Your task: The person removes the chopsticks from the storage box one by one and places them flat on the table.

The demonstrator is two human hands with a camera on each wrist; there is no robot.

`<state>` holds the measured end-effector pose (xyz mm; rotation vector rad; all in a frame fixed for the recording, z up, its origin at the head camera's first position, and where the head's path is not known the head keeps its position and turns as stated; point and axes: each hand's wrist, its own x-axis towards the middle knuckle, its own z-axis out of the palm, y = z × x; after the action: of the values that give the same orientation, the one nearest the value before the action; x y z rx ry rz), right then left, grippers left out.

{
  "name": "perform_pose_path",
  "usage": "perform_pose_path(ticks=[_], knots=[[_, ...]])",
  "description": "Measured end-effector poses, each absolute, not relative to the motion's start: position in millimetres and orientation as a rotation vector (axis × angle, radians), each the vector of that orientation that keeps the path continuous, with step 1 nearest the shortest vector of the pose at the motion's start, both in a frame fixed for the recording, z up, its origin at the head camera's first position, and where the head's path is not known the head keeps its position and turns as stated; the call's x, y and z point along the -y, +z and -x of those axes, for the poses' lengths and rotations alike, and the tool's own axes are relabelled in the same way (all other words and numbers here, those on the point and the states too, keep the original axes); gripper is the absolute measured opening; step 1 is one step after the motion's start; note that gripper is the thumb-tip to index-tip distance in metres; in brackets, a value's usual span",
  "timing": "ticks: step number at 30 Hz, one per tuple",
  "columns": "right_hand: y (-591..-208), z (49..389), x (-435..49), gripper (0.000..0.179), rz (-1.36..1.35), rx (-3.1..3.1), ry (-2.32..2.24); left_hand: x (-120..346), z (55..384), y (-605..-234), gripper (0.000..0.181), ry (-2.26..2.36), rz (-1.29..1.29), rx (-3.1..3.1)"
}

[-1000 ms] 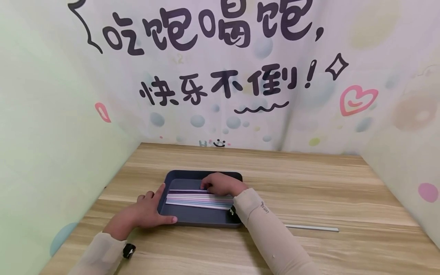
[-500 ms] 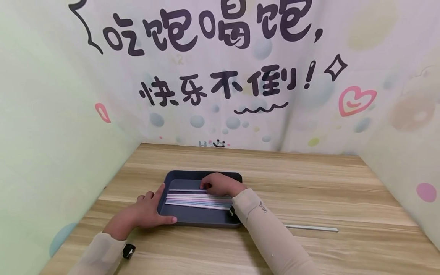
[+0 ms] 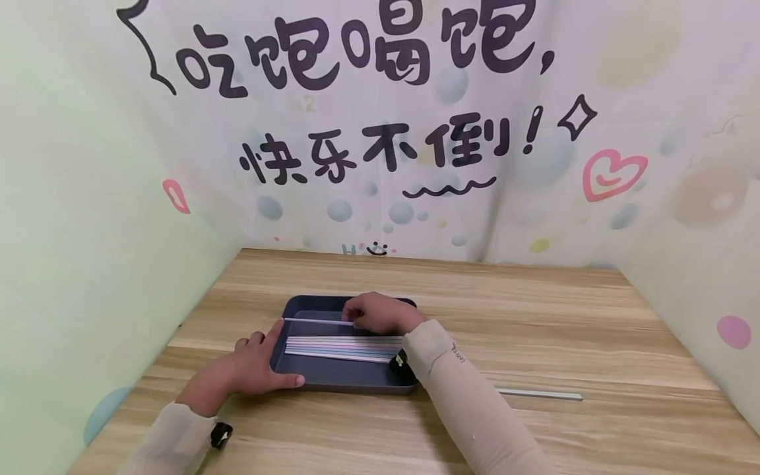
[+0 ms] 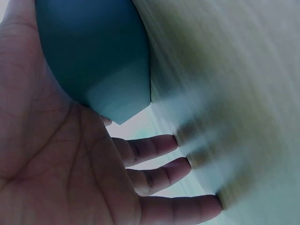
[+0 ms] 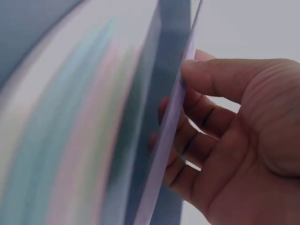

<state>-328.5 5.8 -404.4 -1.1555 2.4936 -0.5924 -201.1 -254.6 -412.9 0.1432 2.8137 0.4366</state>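
Note:
My right hand (image 3: pixel 382 313) pinches a thin pale purple stick (image 5: pixel 169 122) between thumb and fingers, over the back part of a dark blue-grey tray (image 3: pixel 338 371). The stick's left end reaches the tray's left rim, close to the left index finger. Several pastel sticks (image 3: pixel 338 348), pink, blue and whitish, lie side by side in the tray, their right ends hidden by my right arm. My left hand (image 3: pixel 255 366) lies against the tray's front left corner, index finger along the left rim and thumb along the front one. Its other fingers stretch out straight, fingertips at the tabletop in the left wrist view.
Another pale stick (image 3: pixel 540 394) lies on the wooden table (image 3: pixel 534 316) to the right of the tray, partly behind my right forearm. A printed cloth wall (image 3: pixel 380 211) closes off the back, with pale side walls at left and right.
My right hand has lifted the purple stick and moved it slightly back, away from the row of sticks, widening the gap between them. The left hand and the tray hold their place.

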Motion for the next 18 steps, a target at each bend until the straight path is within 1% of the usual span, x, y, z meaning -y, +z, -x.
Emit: perform_pose_path(ticks=[13, 18], knots=[[-366, 322, -16, 0.019, 1.201, -2.432, -0.675, 255, 201, -415, 0.129, 0.427, -0.156, -2.825], [-353, 319, -25, 0.017, 1.184, -2.405, -0.714, 256, 202, -415, 0.129, 0.415, -0.164, -2.832]])
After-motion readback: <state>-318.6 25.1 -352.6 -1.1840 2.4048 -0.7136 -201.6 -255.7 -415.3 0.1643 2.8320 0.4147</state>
